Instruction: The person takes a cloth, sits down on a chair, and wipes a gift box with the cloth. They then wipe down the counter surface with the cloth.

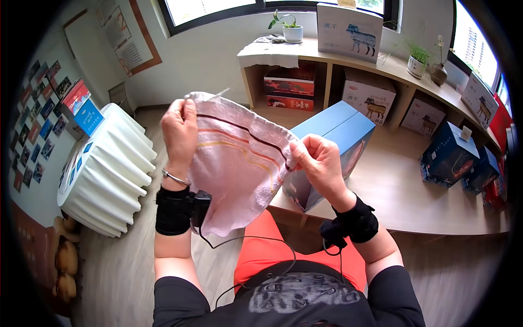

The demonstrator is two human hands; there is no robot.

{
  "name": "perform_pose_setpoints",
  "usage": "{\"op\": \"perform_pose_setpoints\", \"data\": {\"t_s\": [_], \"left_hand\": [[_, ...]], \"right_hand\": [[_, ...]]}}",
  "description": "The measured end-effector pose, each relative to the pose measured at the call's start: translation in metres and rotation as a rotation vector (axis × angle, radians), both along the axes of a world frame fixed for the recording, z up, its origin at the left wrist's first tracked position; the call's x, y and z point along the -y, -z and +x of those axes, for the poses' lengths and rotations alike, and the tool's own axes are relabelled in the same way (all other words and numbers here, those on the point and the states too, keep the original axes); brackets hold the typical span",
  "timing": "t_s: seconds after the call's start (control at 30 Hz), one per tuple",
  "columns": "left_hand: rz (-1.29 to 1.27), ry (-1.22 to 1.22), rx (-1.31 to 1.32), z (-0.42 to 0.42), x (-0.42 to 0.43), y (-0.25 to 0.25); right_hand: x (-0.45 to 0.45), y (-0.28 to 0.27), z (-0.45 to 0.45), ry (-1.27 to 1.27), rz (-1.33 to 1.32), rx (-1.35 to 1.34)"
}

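At the bottom centre of the frame, nearest to us, we see a black shirt [305, 297] with pale print, and beyond it red-orange trousers [259, 240]. A black band [173, 212] wraps the left wrist, beside a metal bracelet [175, 178]; a second dark band [359, 220] wraps the right wrist, and thin cables run down from both over the clothing.

In the middle of the frame, a pale pink cloth [234, 158] with dark, orange and yellow stripes hangs in the air between the two hands. The left hand [178, 128], left of centre, pinches its upper left corner, the thumb pressed against bent fingers. The right hand [321, 163], right of centre, pinches the opposite edge between thumb and forefinger. The cloth's lower part hangs loose.

Just behind the right hand, we find a large blue box [338, 128] standing on the wooden counter [392, 185], partly hidden by the cloth. More dark blue boxes [449, 155] stand at the right of the frame. A white tablecloth [117, 180] drapes in folds at the left.

Farther off, at the upper right, a shelf [310, 52] bears a potted plant [292, 32] and a white box [348, 32] with a ram picture.
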State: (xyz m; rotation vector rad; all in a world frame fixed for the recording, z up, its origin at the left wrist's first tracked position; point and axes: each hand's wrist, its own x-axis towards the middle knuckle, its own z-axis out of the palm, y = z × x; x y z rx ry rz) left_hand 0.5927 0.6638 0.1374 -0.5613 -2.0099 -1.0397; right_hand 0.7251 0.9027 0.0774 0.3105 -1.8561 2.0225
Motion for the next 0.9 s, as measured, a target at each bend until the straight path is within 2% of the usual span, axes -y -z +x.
{"op": "perform_pose_setpoints", "data": {"t_s": [0.17, 0.27, 0.3, 0.4, 0.53, 0.67, 0.77, 0.9], "left_hand": [[0.030, 0.161, 0.191, 0.036, -0.031, 0.055], [0.062, 0.325, 0.285, 0.052, -0.046, 0.079], [0.059, 0.347, 0.270, 0.057, -0.051, 0.085], [0.127, 0.475, 0.339, 0.071, -0.061, 0.087], [0.045, 0.457, 0.287, 0.080, -0.069, 0.086], [-0.001, 0.513, 0.212, 0.079, -0.074, 0.093], [0.013, 0.574, 0.243, 0.086, -0.077, 0.088], [-0.059, 0.643, 0.271, 0.089, -0.075, 0.086]], "right_hand": [[0.030, 0.022, -0.014, 0.020, 0.017, 0.080], [0.035, 0.026, -0.014, -0.075, -0.062, 0.042], [0.033, 0.030, -0.015, -0.062, -0.018, 0.011], [0.027, 0.035, -0.013, -0.015, 0.124, -0.086], [0.019, 0.031, -0.003, -0.018, 0.128, -0.124], [0.003, 0.040, -0.007, 0.135, 0.286, -0.274], [-0.006, 0.026, 0.003, 0.232, 0.488, -0.276], [-0.013, 0.028, 0.001, 0.310, 0.545, -0.346]]}}
